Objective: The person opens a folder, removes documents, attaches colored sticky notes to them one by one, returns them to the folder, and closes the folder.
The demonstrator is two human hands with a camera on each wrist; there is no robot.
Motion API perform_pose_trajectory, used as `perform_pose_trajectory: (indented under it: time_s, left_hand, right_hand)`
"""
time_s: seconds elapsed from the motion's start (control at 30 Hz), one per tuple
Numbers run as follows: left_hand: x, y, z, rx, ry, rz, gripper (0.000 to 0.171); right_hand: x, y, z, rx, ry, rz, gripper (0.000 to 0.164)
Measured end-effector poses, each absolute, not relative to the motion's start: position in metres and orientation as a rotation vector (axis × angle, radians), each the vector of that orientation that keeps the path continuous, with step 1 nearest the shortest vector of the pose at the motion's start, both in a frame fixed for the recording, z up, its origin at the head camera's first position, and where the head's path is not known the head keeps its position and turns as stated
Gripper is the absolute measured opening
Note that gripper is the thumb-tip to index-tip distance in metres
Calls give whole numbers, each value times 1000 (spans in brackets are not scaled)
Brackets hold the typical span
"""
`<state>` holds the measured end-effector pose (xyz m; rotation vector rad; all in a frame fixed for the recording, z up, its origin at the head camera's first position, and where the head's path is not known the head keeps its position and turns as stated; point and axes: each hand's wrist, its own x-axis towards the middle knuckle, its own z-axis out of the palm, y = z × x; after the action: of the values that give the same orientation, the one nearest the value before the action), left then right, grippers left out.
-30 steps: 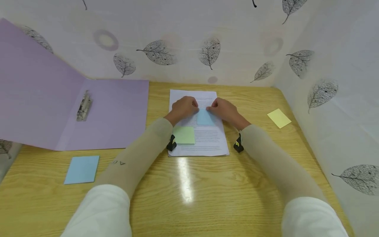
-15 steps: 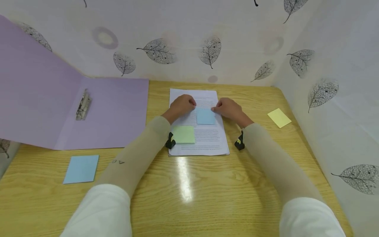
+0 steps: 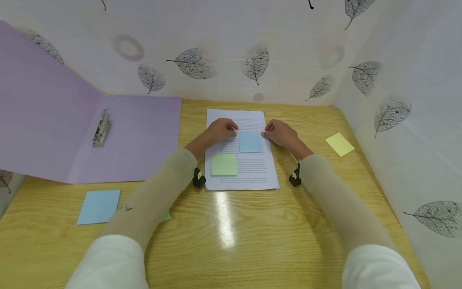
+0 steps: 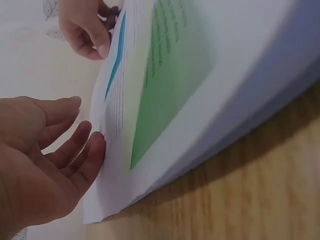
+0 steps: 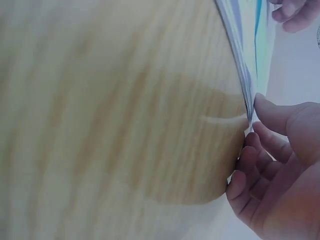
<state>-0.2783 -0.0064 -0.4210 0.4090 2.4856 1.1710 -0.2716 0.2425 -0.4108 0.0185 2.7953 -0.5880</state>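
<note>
A stack of printed sheets point(image 3: 249, 182) lies on the table, bearing a blue sticky note point(image 3: 250, 142) and a green sticky note point(image 3: 223, 165) lower left of it. My left hand point(image 3: 221, 130) hovers at the blue note's upper left, thumb and fingers apart and loosely bent. The left wrist view shows nothing between that hand's point(image 4: 55, 160) fingers. On the other side, my right hand point(image 3: 283, 133) is by the stack's right edge, thumb tip close to the blue note's upper right corner. Its fingers are loosely bent, and the right wrist view puts the thumb point(image 5: 272, 112) right at the paper edge.
An opened purple folder point(image 3: 144, 140) with a metal clip point(image 3: 102, 129) lies at the left. Before it sits a blue notepad point(image 3: 98, 206); a green note point(image 3: 165, 217) peeks out beside my left forearm. A yellow note point(image 3: 340, 144) is at the right. Leaf-patterned cloth walls surround the table.
Both hands have drawn apart from the top corners of the blue note, which stays on the sheets. My left arm has shifted left, exposing the green note beside the forearm.
</note>
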Motion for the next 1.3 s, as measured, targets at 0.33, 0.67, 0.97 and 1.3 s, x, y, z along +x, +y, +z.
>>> perform_pose_trajectory:
  time_s: [0.33,0.67,0.97,1.3]
  left_hand:
    - [-207,-22,-397,705,2497,1026,34]
    - [-158,-22,-405,856,2452,907,36]
    - [-147,-22,-427,961,2488,866,39]
    - [-142,-22,-425,968,2504,875,35]
  right_hand:
    - [-259,258,-409,-390,2821,-471,54]
    - [-250,274,-417,-564,2758,-387,63]
    - [-248,275,-417,-538,2742,-388,62]
    - [-248,275,-416,-518,2735,-431,62]
